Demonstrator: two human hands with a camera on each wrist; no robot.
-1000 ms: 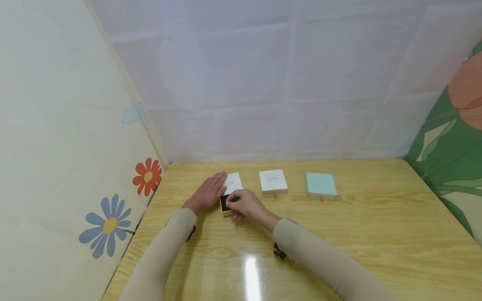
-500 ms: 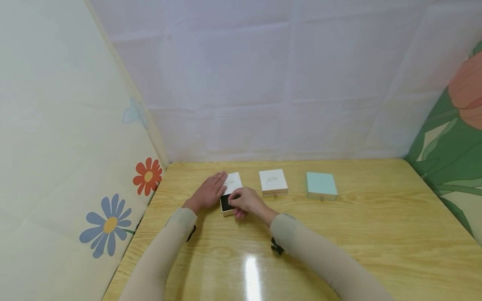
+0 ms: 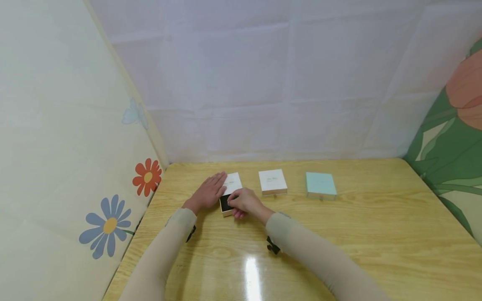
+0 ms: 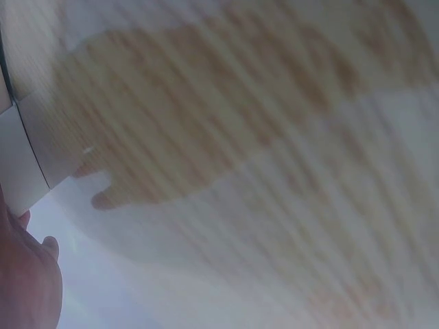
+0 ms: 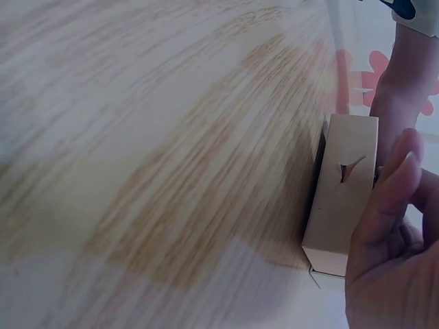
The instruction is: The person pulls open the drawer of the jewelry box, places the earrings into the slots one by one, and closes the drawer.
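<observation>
A small white drawer box with faint lettering (image 3: 233, 184) lies at the back left of the table, its drawer (image 3: 227, 213) pulled out toward me, showing a black lining. My left hand (image 3: 206, 192) lies with fingers extended along the left side of the box's cover. Over the drawer's right part, my right hand (image 3: 246, 201) has thumb and index finger brought together above the black lining, the other fingers curled below. Whether a small thing sits between those fingertips, I cannot tell. In the right wrist view the drawer's pale front (image 5: 343, 199) shows a small torn notch.
To the right of the open box stand a second white box (image 3: 273, 180) and a mint-green box (image 3: 321, 184), both closed. All are on a glossy wood-grain table (image 3: 357, 234). A white sheet (image 3: 233, 83) hangs behind, and a flower-printed panel (image 3: 67, 138) stands at left.
My right fingertips have shifted slightly right over the drawer, and the right wrist and forearm have swung a little left. My left hand and the boxes stay in place.
</observation>
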